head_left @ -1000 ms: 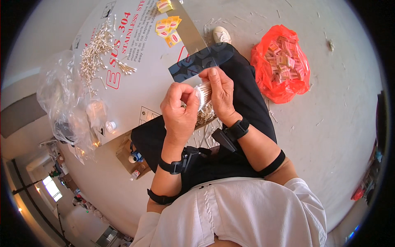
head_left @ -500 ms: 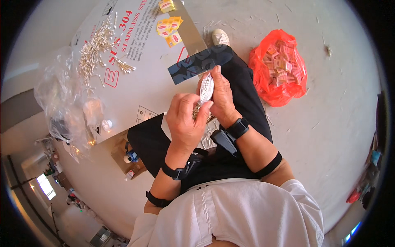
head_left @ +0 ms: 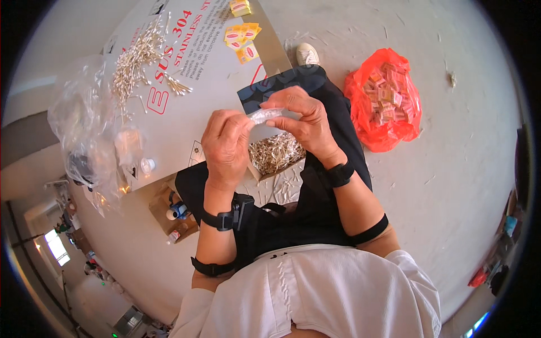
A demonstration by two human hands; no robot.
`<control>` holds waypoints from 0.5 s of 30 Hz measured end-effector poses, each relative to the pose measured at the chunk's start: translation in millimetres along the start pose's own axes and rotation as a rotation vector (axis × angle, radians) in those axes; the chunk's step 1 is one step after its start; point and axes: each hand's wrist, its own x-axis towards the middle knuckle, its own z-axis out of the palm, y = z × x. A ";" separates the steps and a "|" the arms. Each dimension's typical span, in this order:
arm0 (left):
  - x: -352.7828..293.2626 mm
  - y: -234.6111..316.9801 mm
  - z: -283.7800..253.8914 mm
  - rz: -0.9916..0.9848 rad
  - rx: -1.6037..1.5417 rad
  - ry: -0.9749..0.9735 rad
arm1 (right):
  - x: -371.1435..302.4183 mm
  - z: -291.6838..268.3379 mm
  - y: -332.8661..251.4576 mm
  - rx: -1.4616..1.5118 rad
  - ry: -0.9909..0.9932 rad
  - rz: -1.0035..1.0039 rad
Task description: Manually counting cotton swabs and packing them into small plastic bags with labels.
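A small clear plastic bag with white cotton swab tips showing through it is stretched sideways between my hands. My left hand pinches its left end. Thumb and fingers of my right hand grip the right end from above and below. Beneath the hands, an open cardboard box holds a heap of loose cotton swabs. Part of that box is hidden by my hands and wrists.
On the big printed board lie a pile of swabs, yellow printed cards and a crumpled clear bag. A red plastic bag full of small packets stands on the floor at right. Stray swabs lie by my legs.
The small bag has turned from upright to lying sideways, and my hands have moved apart to its two ends. The box of swabs below has come into view.
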 end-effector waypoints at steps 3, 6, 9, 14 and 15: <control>-8.2 -11.5 -0.5 0.122 0.251 0.077 | 9.3 8.9 0.2 -0.200 0.086 -0.147; -23.4 -31.0 9.3 0.172 0.284 -0.040 | 2.3 11.1 18.1 -0.404 0.055 -0.227; -49.9 -41.9 15.2 0.143 0.281 -0.158 | -7.9 13.5 29.1 -0.584 -0.042 -0.246; -70.6 -45.6 17.5 0.060 0.205 -0.193 | -11.0 18.6 31.5 -0.780 -0.146 -0.308; -70.5 -46.7 17.6 0.055 0.206 -0.183 | -10.2 19.6 33.0 -0.783 -0.154 -0.314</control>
